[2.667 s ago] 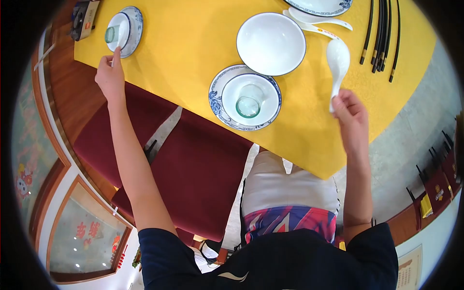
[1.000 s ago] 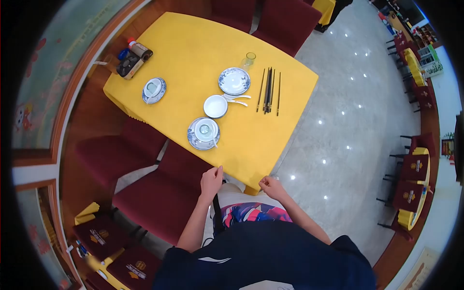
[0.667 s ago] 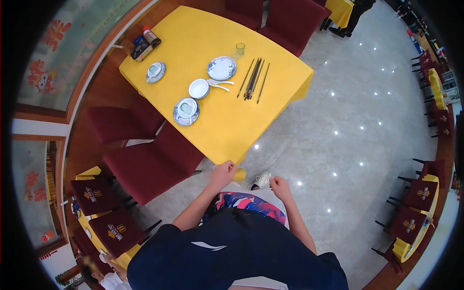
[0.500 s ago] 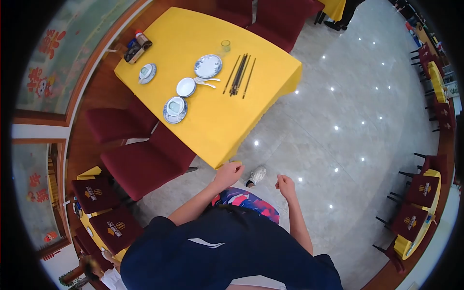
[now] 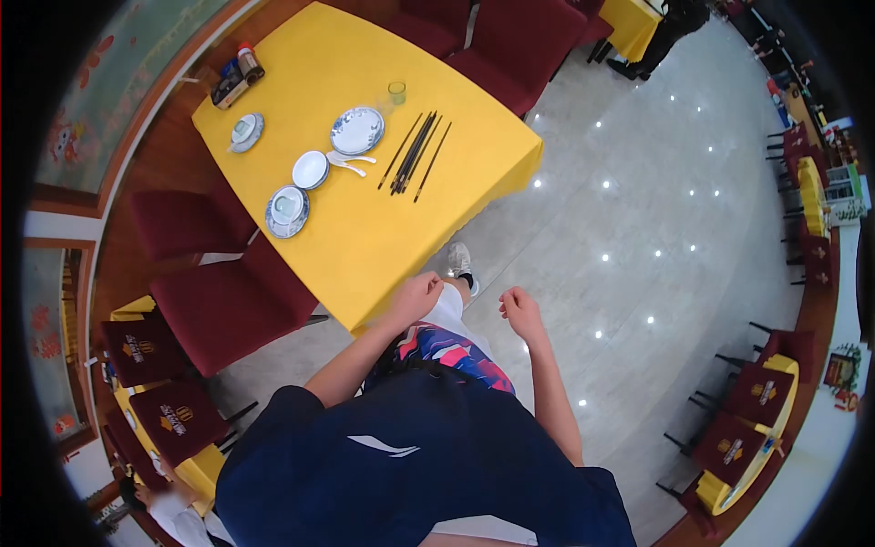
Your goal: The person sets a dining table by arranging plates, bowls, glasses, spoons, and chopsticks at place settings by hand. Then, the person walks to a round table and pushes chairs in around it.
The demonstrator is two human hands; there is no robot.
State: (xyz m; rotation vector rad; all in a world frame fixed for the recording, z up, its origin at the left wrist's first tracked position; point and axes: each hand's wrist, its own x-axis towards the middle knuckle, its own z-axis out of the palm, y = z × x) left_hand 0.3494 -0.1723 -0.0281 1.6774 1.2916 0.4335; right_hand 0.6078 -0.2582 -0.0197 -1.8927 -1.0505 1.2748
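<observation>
My left hand (image 5: pixel 418 296), its fingers loosely curled with nothing seen in them, is over the near edge of the table with the yellow cloth (image 5: pixel 392 246). Out over the floor, my right hand (image 5: pixel 521 313) is curled into a loose fist, and no object shows in it. Further up the cloth lie several dark chopsticks (image 5: pixel 415 155). Left of them are a blue-and-white plate (image 5: pixel 356 130), white spoons (image 5: pixel 350 159), a stack of bowls (image 5: pixel 310 170) and a bowl on a plate (image 5: pixel 287 210). A greenish glass (image 5: pixel 396 92) stands behind. Neither hand touches the tableware.
Dark red chairs (image 5: pixel 239 305) line the table's left side, with others (image 5: pixel 510 55) at its far side. A tissue box (image 5: pixel 230 84) and another place setting (image 5: pixel 246 132) sit at the far left. A person in dark trousers (image 5: pixel 649 55) stands beyond; grey tiled floor (image 5: pixel 620 210) runs along the right.
My body has moved forward alongside the table, which now sits further left in view. One foot has stepped ahead. Both hands have swung slightly and stay curled.
</observation>
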